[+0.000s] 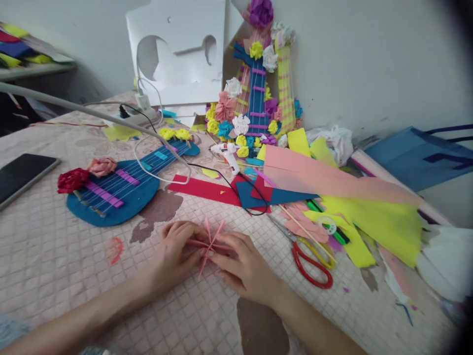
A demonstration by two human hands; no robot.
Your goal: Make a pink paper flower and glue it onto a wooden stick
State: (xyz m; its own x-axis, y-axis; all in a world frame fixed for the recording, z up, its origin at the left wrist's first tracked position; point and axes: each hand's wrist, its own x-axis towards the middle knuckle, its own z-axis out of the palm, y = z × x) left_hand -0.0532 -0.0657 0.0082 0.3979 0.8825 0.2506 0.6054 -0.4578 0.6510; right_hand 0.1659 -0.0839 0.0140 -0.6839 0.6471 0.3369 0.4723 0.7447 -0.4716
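My left hand (173, 249) and my right hand (242, 261) meet low in the middle of the head view, over a pinkish checked table cover (55, 266). Both pinch a small pink foam piece (210, 242) whose thin strips fan out like a star. The fingers of each hand are closed on it from either side. Just right of my right hand lie red-handled scissors (308, 261) and yellow-handled scissors (320, 251).
A blue foam guitar (121, 190) with pink and red flowers lies to the left, a phone (22, 175) at the far left. A white glue gun (229, 154), red, blue, pink and yellow foam sheets (373, 217) and an upright flower-covered guitar (258, 93) stand behind.
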